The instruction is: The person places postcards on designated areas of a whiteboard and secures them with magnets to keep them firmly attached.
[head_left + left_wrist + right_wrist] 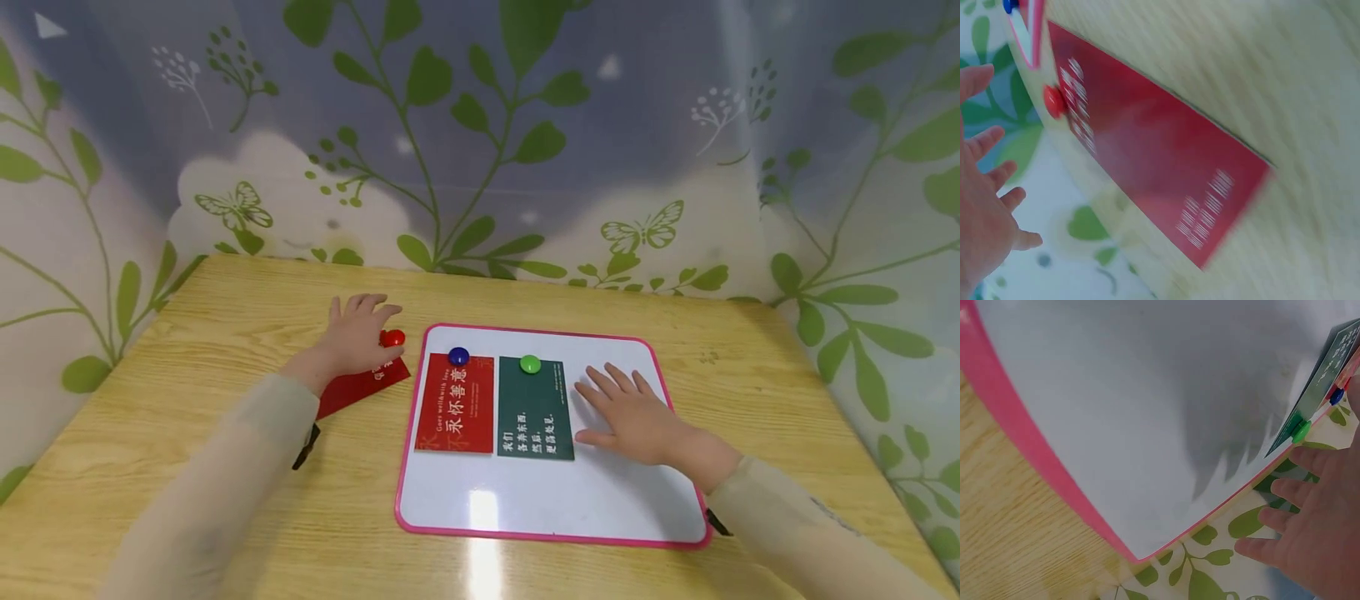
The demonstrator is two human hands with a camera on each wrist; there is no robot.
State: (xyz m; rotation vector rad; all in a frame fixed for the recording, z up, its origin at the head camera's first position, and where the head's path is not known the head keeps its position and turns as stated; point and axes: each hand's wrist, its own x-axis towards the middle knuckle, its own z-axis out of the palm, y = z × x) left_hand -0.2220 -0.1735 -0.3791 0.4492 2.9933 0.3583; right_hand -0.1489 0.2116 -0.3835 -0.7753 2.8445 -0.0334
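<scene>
My left hand (362, 337) hovers with spread fingers over a red card (367, 390) left of the whiteboard. Beside that hand's fingers is a red round magnet (393, 337); the left wrist view shows the magnet (1054, 102) at the card's edge, apart from the fingers. My right hand (630, 417) is spread above the right part of the pink-rimmed whiteboard (480, 496), holding nothing. On the board lie another red card (474, 417) under a blue magnet (459, 357) and a dark green card (534, 412) under a green magnet (530, 364).
The board and loose card lie on a wooden table (750, 400). A cloth backdrop (525, 208) printed with green leaves and butterflies stands behind the table and at both sides. Light glares on the board's lower part.
</scene>
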